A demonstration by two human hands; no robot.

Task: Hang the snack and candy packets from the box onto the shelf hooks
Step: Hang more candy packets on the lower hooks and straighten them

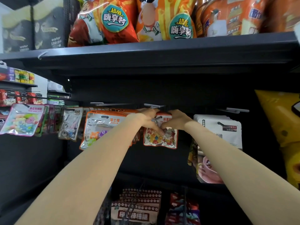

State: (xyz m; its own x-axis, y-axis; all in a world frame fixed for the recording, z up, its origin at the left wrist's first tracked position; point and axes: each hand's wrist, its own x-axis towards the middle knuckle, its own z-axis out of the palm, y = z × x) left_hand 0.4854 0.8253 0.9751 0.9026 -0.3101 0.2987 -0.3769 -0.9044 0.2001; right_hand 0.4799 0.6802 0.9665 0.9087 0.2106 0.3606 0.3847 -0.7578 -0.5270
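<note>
Both hands grasping candy packet (pixel 160 135) at hook (pixel 156 119): left hand (pixel 150 118), right hand (pixel 176 120) pinching its top edge; black shelf (pixel 162 52) with orange snack bags (pixel 116 20) above hands, dark back panel (pixel 162 93) behind

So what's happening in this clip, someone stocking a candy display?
Yes. A person is hanging a candy packet with a red border and cartoon figure on a grey shelf hook. The left hand and right hand both hold its top edge at the hook tip. Whether the hole is fully threaded can't be told. Neighbouring hooks already carry an orange packet and a white packet.
</note>
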